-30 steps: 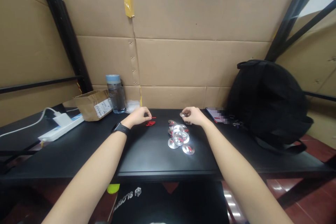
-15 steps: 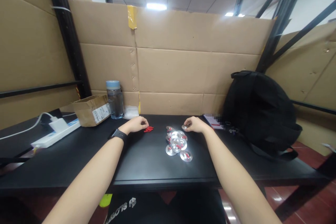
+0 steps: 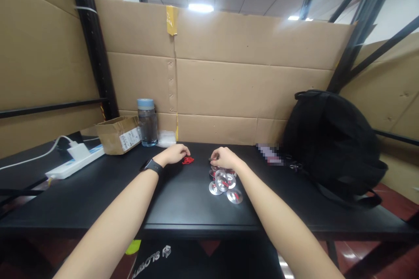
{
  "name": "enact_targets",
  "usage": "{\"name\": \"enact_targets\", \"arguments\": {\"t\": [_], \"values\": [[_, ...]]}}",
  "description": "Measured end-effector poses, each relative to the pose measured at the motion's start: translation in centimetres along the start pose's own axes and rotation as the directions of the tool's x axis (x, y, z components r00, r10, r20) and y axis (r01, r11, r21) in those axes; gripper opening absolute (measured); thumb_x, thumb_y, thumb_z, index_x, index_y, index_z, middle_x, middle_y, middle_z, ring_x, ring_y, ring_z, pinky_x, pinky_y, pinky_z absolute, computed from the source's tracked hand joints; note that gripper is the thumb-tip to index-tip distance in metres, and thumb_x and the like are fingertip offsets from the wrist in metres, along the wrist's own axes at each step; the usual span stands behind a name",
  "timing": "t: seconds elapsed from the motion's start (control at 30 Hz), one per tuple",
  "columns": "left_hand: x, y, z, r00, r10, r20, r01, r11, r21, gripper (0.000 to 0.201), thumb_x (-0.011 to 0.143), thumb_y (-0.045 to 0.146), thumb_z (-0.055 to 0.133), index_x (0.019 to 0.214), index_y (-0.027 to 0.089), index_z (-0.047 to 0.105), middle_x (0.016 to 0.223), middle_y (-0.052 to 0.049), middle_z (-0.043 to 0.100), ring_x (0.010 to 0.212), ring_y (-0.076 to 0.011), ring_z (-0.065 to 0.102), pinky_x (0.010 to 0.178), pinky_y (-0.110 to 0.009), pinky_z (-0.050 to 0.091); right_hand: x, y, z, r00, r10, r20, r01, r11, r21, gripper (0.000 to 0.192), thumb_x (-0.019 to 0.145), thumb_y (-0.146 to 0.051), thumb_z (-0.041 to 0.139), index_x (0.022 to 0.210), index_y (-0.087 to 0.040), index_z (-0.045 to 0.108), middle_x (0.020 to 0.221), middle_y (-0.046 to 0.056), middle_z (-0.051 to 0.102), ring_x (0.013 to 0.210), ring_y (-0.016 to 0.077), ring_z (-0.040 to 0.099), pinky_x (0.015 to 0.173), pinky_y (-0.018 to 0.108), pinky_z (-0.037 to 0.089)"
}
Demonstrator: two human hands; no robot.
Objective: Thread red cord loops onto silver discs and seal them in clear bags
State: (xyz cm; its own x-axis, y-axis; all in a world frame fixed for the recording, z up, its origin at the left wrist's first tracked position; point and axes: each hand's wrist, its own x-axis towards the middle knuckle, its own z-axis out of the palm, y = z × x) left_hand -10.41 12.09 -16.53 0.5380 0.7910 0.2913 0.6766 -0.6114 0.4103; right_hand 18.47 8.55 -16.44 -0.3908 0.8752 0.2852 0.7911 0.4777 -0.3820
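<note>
My left hand (image 3: 176, 153), a dark watch on its wrist, rests on the black tabletop with fingers curled closed at the edge of a small heap of thin red cords (image 3: 188, 161). Whether a cord is between those fingertips is hidden. My right hand (image 3: 224, 158) pinches the edge of a small dark-looking metal disc (image 3: 211, 160) at the far left of a pile. Several shiny silver discs (image 3: 221, 181), round like little cymbals with red bits at their centres, overlap in that pile just below my right hand. The hand covers the pile's far side.
On the left stand a power strip (image 3: 77, 161) with a white plug, an open cardboard box (image 3: 118, 135) and a water bottle (image 3: 148, 123). A clear plastic packet (image 3: 166, 138) lies by the bottle. A black backpack (image 3: 330, 148) is at the right. Cardboard panels (image 3: 216, 87) wall the back.
My right hand has moved left, from the pile's far right to its far left. My left hand stays by the red cords. The view has shifted slightly.
</note>
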Motion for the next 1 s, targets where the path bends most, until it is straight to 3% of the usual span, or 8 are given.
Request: {"name": "enact_targets", "arguments": {"t": [0.13,0.27,0.4,0.53,0.8,0.9,1.0], "values": [[0.2,1.3,0.1,0.998,0.037,-0.043,-0.037,0.999,-0.003,0.028,0.086,0.031,0.054,0.098,0.02,0.077,0.104,-0.008,0.077,0.096,-0.0241,0.071,0.091,-0.033,0.053,0.7,0.2,-0.3,0.997,-0.029,-0.071,0.026,0.999,-0.046,0.013,0.079,-0.015,0.071,0.083,-0.025,0.078,0.084,0.005,0.077,0.081,0.0205,0.069,0.078,0.028,0.048],[0.6,3.5,0.7,0.986,0.115,-0.117,-0.12,0.992,-0.034,0.03,0.094,0.034,0.05,0.105,0.023,0.075,0.112,-0.006,0.074,0.105,-0.0227,0.068,0.097,-0.034,0.051,0.2,0.0,-1.6,0.972,-0.205,-0.111,0.204,0.979,-0.025,0.016,0.09,-0.015,0.063,0.091,-0.024,0.077,0.099,0.006,0.075,0.097,0.0212,0.065,0.094,0.033,0.045],[0.8,5.8,1.7,0.958,0.22,-0.181,-0.241,0.965,-0.102,0.027,0.096,0.035,0.052,0.107,0.023,0.074,0.111,-0.006,0.073,0.104,-0.0216,0.067,0.097,-0.034,0.05,-0.5,-0.6,-2.2,0.921,-0.336,-0.199,0.366,0.919,0.145,0.011,0.092,-0.024,0.067,0.091,-0.024,0.078,0.105,0.006,0.069,0.098,0.0198,0.063,0.088,0.032,0.048],[0.8,6.8,2.4,0.948,0.27,-0.167,-0.302,0.93,-0.208,0.023,0.095,0.037,0.06,0.102,0.021,0.074,0.11,-0.006,0.072,0.102,-0.0206,0.067,0.094,-0.032,0.049,-1.1,-1.0,-2.2,0.918,-0.308,-0.249,0.38,0.861,0.337,0.01,0.089,-0.031,0.072,0.093,-0.025,0.079,0.108,0.005,0.065,0.091,0.0178,0.064,0.071,0.027,0.049],[0.9,6.7,2.3,0.949,0.307,-0.067,-0.313,0.908,-0.28,0.017,0.092,0.034,0.064,0.096,0.02,0.072,0.11,-0.006,0.071,0.103,-0.0204,0.065,0.096,-0.033,0.048,-1.5,-1.6,-2.4,0.921,-0.311,-0.235,0.381,0.843,0.378,0.008,0.089,-0.028,0.072,0.091,-0.023,0.079,0.099,0.004,0.072,0.087,0.0178,0.066,0.072,0.028,0.047],[0.8,6.8,2.5,0.95,0.309,-0.046,-0.311,0.923,-0.226,0.015,0.093,0.031,0.06,0.096,0.02,0.069,0.113,-0.007,0.069,0.104,-0.0207,0.064,0.097,-0.035,0.048,-1.5,-1.7,-2.1,0.928,-0.306,-0.214,0.366,0.859,0.358,0.009,0.089,-0.027,0.071,0.093,-0.023,0.079,0.093,0.003,0.076,0.085,0.018,0.066,0.074,0.028,0.047],[0.7,6.9,2.8,0.965,0.261,-0.033,-0.262,0.964,-0.044,0.015,0.096,0.029,0.054,0.098,0.022,0.067,0.12,-0.006,0.066,0.112,-0.023,0.06,0.099,-0.04,0.045,-1.5,-1.7,-1.9,0.937,-0.291,-0.194,0.344,0.866,0.362,0.011,0.089,-0.028,0.07,0.093,-0.022,0.078,0.09,0.003,0.077,0.081,0.0177,0.067,0.076,0.028,0.048]]}}
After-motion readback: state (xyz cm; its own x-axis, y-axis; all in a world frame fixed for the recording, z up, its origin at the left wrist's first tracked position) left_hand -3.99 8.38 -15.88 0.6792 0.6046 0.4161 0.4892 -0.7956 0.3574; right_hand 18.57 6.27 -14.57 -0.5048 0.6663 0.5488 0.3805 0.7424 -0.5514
